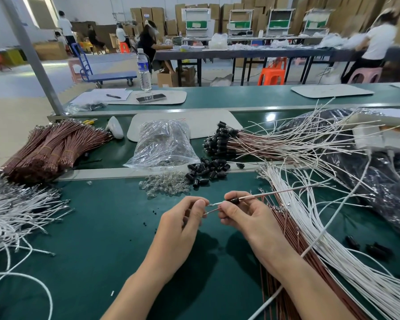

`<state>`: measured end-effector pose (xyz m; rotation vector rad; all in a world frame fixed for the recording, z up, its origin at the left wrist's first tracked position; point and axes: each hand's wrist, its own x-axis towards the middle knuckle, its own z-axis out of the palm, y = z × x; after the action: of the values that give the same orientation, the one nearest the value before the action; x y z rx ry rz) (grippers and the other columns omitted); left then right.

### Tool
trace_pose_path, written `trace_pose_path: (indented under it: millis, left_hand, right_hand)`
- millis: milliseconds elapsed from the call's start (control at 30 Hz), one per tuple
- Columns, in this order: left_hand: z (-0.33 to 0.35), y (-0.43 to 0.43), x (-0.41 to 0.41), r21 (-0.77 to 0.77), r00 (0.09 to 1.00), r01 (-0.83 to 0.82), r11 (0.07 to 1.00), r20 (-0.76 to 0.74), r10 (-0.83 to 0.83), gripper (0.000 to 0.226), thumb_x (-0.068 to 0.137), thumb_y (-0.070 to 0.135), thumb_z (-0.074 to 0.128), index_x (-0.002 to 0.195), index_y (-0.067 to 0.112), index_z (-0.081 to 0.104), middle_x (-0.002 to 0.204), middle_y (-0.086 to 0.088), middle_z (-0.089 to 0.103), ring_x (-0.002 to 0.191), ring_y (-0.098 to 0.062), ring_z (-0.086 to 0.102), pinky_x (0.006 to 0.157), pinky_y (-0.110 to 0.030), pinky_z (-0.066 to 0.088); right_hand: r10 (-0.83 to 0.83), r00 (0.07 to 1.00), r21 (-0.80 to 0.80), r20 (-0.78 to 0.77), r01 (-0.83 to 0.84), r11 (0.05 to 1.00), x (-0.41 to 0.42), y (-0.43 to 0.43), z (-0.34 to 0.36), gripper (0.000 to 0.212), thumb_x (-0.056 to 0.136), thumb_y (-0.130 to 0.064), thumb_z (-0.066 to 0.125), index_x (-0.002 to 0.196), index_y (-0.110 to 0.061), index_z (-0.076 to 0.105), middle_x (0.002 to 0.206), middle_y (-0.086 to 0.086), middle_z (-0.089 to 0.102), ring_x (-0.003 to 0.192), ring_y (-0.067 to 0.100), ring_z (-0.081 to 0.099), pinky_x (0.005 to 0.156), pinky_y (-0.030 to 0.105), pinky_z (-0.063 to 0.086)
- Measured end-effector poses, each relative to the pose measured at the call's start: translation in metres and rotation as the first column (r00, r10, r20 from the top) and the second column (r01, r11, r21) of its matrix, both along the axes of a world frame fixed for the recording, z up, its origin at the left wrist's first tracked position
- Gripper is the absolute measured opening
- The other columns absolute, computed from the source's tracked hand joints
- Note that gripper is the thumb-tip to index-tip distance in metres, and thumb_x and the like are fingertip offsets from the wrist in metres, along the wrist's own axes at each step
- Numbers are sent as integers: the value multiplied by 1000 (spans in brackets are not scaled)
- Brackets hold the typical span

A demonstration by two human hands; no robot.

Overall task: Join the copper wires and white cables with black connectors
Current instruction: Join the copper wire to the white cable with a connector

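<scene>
Grip, left hand (183, 218): thumb and forefinger pinch a thin wire end (211, 212); whether it is copper or white cannot be told. Grip, right hand (245, 213): thumb and forefinger are closed on one black connector (234, 200), from which the held leads (275, 194) run up and to the right. The person's hands sit just apart above the middle of the green surface (102, 239).

A metal rail (125, 173) forms the far edge of the surface, with a second green strip beyond it. A black plastic sack (379, 185) fills the far right. A fan of white cables (321, 227) spreads from the rail to the near right corner and touches the right forearm. Loose copper wires (284, 241) lie beneath its inner edge. A second heap of white cables (14, 213) covers the left edge. Green shows between this heap and the left forearm, and again between the hands and the rail.

Banded copper bundles (51, 146) lie across the rail at far left. Joined sets (240, 139), with their connectors together at one end, lie beyond the rail at right. A clear bag (164, 144) stands between these two groups. A pile of small glass bulbs (164, 184) lies just inside the rail, touching a pile of loose connectors (206, 169) that straddles it. A few stray connectors (376, 250) rest near the right edge.
</scene>
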<state>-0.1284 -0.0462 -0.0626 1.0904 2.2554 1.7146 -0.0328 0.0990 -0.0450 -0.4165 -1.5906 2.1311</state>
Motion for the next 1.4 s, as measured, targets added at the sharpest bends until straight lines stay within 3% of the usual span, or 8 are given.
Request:
trace_pose_path:
  millis: [67, 200, 333, 533, 667, 967, 1200, 1400]
  left_hand:
    - [2, 1, 1, 5, 1000, 16, 1000, 17, -16, 12, 99, 46, 53, 100, 45, 65, 86, 9, 69, 75, -18, 64, 71, -34, 52]
    - [4, 1, 1, -12, 999, 29, 999, 35, -29, 10, 99, 34, 63, 96, 42, 66, 87, 10, 71, 74, -23, 63, 72, -38, 52]
    - [3, 1, -1, -23, 999, 22, 999, 38, -21, 9, 100, 39, 59, 95, 43, 65, 85, 8, 70, 74, -23, 64, 72, -40, 52]
    - [2, 0, -1, -48, 1000, -3, 999, 25, 5, 16, 100, 45, 53, 88, 42, 62, 84, 13, 70, 76, -11, 67, 69, -19, 50]
    - [2, 1, -2, -42, 1000, -13, 999, 11, 14, 27, 102, 49, 48, 83, 35, 61, 81, 10, 69, 74, -10, 66, 69, -24, 51]
    - [-1, 1, -1, -42, 999, -35, 998, -24, 34, 35, 102, 52, 44, 80, 29, 60, 78, 11, 68, 71, -10, 66, 65, -17, 48]
    - [1, 0, 3, -57, 996, -40, 998, -79, 36, 37, 101, 61, 41, 83, 33, 58, 70, -2, 61, 61, -19, 54, 59, -35, 46]
    - [1, -2, 3, -72, 994, -42, 997, -100, 34, 37, 101, 61, 40, 83, 33, 57, 68, -4, 59, 56, -18, 48, 54, -35, 41]
  right_hand:
    - [30, 1000, 18, 7, -31, 999, 1, -1, 1, 14, 80, -20, 74, 86, -33, 76, 84, 8, 75, 79, 16, 72, 72, 21, 56]
    - [49, 999, 41, 20, -50, 998, 1, -2, 1, 24, 88, -9, 71, 85, -32, 76, 84, 8, 75, 79, 15, 72, 72, 20, 57]
    - [32, 999, 36, 10, -33, 999, 2, -1, 3, 12, 80, -19, 75, 87, -29, 75, 85, 7, 75, 81, 16, 73, 73, 21, 57]
    - [-12, 1000, 53, -9, 12, 999, 2, 1, 2, 15, 84, -14, 74, 93, -26, 75, 88, 8, 76, 83, 16, 73, 75, 21, 57]
    - [-21, 999, 82, -31, 23, 996, 4, 1, 6, 18, 80, -24, 75, 96, -32, 75, 88, 7, 76, 85, 15, 73, 76, 21, 57]
    - [-14, 999, 95, -33, 17, 995, 4, -2, 6, 25, 76, -26, 78, 98, -34, 73, 86, 2, 75, 84, 14, 73, 76, 20, 56]
    - [-42, 997, -86, -64, 36, 996, 1, -2, 6, 38, 69, -15, 79, 105, -24, 72, 89, 12, 73, 81, 17, 70, 74, 23, 57]
    - [-48, 997, -114, -59, 41, 993, 0, -2, 5, 45, 70, -13, 80, 113, -20, 70, 88, 11, 73, 82, 17, 70, 75, 24, 58]
